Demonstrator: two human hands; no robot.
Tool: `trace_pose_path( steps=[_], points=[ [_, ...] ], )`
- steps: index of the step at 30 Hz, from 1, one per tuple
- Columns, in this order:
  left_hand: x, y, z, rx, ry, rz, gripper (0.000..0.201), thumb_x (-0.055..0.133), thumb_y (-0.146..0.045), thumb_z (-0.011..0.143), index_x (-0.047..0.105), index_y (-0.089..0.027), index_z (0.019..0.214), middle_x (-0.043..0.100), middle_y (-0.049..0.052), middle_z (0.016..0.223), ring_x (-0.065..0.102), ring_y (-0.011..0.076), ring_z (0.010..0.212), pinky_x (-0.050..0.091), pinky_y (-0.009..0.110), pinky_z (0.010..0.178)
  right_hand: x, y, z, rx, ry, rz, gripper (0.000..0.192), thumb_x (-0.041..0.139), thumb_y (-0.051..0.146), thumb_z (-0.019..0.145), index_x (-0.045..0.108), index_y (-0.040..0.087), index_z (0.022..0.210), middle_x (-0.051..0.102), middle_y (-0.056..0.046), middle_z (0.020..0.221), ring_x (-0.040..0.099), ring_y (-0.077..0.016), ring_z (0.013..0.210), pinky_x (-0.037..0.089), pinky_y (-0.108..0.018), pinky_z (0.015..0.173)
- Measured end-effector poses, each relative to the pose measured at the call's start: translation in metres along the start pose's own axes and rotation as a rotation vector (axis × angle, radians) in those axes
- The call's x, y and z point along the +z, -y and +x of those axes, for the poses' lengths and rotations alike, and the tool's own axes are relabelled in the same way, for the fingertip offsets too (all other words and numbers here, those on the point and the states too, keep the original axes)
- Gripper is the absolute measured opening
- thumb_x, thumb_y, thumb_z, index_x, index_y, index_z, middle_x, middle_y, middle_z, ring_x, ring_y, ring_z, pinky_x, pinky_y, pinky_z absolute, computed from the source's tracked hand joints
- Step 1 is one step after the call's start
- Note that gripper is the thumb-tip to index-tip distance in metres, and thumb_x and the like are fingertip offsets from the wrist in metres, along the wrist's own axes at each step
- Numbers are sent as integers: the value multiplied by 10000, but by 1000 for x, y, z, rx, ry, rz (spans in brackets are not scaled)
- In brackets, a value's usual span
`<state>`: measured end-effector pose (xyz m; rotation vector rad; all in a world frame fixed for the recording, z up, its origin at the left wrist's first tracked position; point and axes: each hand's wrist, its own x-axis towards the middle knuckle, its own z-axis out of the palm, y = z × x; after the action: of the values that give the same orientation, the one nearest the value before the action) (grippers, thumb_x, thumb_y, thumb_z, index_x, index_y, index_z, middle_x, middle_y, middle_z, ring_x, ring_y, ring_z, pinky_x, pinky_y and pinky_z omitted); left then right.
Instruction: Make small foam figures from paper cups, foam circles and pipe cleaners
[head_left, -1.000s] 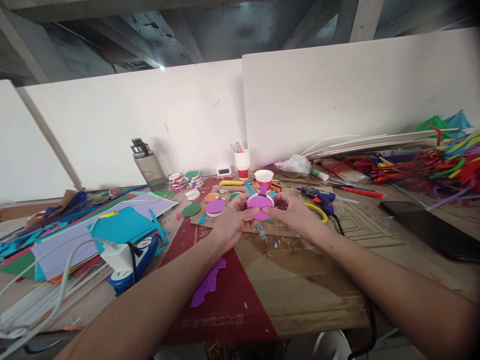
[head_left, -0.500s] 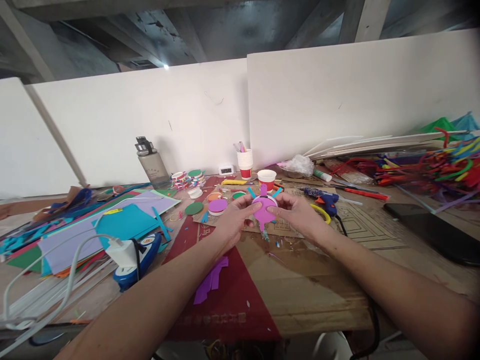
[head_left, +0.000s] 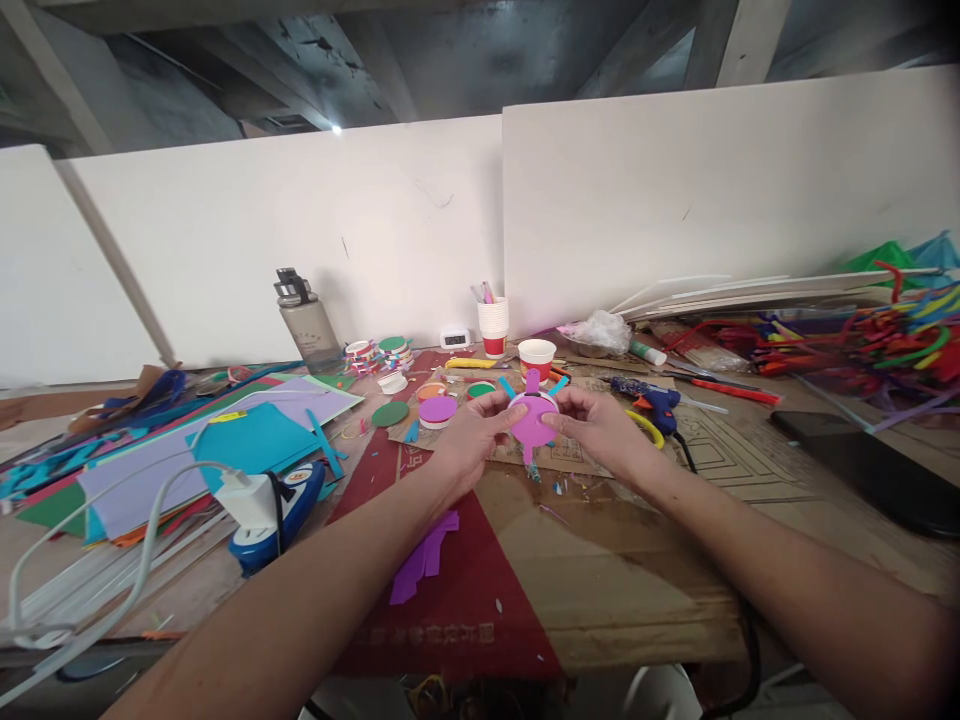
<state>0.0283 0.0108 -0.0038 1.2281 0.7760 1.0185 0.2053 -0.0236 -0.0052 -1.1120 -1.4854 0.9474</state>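
Between my two hands is a round purple paper disc (head_left: 532, 424) with purple and blue strips sticking out from its edge. My left hand (head_left: 480, 436) grips its left side, the thumb pressed on the face. On the right side my right hand (head_left: 589, 425) pinches it the same way. The fingers behind the disc are partly hidden. Just left of my hands lie a purple-topped round piece (head_left: 436, 411), a green disc (head_left: 390, 414) and an orange-topped piece (head_left: 432, 391). Purple paper strips (head_left: 426, 560) rest on the red board near my left forearm.
A paper cup (head_left: 537, 360) stands behind my hands, beside a cup stack (head_left: 493, 328) holding pens. To the right are a blue glue gun (head_left: 655, 402) and a black phone (head_left: 870, 475). Left lie a power strip (head_left: 300, 500), coloured paper (head_left: 251, 445) and a bottle (head_left: 306, 325).
The view has shifted very slightly. Both hands keep the same hold on the purple disc, with hardly any visible movement.
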Motion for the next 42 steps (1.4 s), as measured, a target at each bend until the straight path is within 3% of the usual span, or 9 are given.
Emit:
trace_pose_path(
  steps=[8,19,31,37,42],
  points=[
    [2,-3,0,119,-139,-40,464,888,-216,513,658,-167,913,653,9,882,582,131,835,447,265,762,-2,-2,1,6,9,-13,262,743,405,664,622,190,753,623,0,720,545,-158,688,445,-314,679],
    [-1,6,3,44,-115,-72,393,883,-267,538,653,-152,835,638,-3,804,532,90,669,377,251,629,-1,0,1,0,-10,-34,267,708,428,678,613,191,758,596,4,710,515,-154,676,429,-311,672],
    [2,8,3,-38,-133,-188,441,902,-243,524,630,-158,860,651,15,848,578,99,691,410,241,613,-4,-4,2,5,-13,-71,296,705,463,675,595,192,723,560,18,670,473,-137,635,380,-285,619],
    [3,1,0,-95,-56,-205,433,898,-295,552,675,-171,903,683,23,897,592,99,716,432,238,643,-5,-2,1,27,-10,-36,291,716,459,675,615,192,729,623,1,720,528,-152,671,426,-298,665],
    [3,-1,0,-75,36,-150,358,860,-372,617,711,-158,863,708,55,944,609,132,788,458,271,715,-6,6,-1,18,89,-8,278,700,468,714,650,205,790,676,-26,827,590,-190,784,461,-328,765]
  ],
)
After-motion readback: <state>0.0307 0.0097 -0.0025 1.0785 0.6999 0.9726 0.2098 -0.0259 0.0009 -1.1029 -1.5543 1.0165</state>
